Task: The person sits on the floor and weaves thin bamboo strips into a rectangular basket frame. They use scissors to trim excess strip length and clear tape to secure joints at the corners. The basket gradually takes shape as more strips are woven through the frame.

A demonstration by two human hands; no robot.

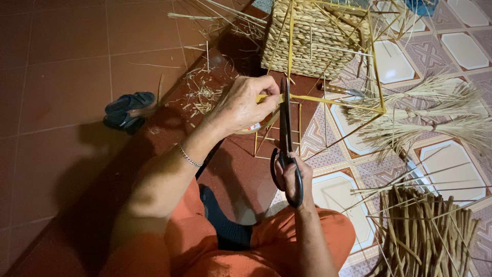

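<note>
My left hand (241,105) pinches a thin yellow strip of a bamboo frame (376,82) at its near corner. My right hand (295,177) grips the black handles of a pair of scissors (285,123), fingers through the loops. The blades point away from me and sit against the strip right beside my left fingers. The frame's thin yellow rods rise around a woven straw basket (312,36). A thin bracelet (188,157) circles my left wrist.
A bundle of dry pale grass (435,118) lies at the right. A sheaf of brown reeds (425,236) lies at the lower right on a patterned mat. Straw scraps (202,92) litter the red tiled floor. A dark sandal (128,109) rests at the left. My orange-clad legs fill the bottom.
</note>
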